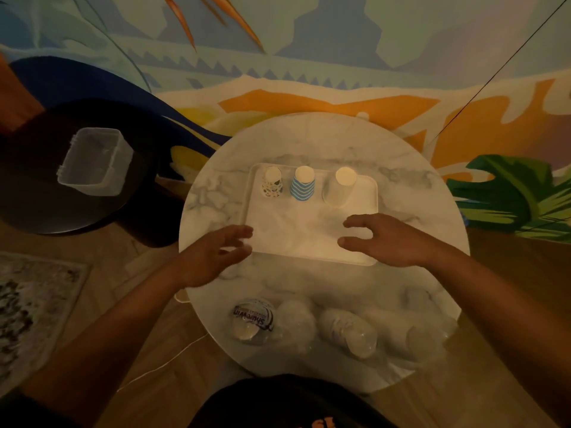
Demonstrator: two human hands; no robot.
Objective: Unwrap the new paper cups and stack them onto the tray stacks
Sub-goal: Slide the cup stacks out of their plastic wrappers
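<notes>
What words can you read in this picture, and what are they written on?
"SHUREWIN", roughly, seen upside down and partly blurred: on the wrapped cup pack at the table's near edge.
Smaller print on that pack: too blurred to read.
Orange marks on the dark shirt: cut off, unreadable.

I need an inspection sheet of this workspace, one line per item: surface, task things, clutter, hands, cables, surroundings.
Surface: round marble table, dimly lit.
Task things: white tray holds three upside-down stacks: patterned cups, blue striped cups, clear cups. Wrapped cup packs lie at the near edge, unopened.
Clutter: nothing seen on the table.
Hands: left hand and right hand hover over the tray's near side, fingers spread, holding nothing.
Cables: thin white cord on the floor; dark line across the wall.
Surroundings: clear plastic bin on a black side table; painted mural wall.
</notes>
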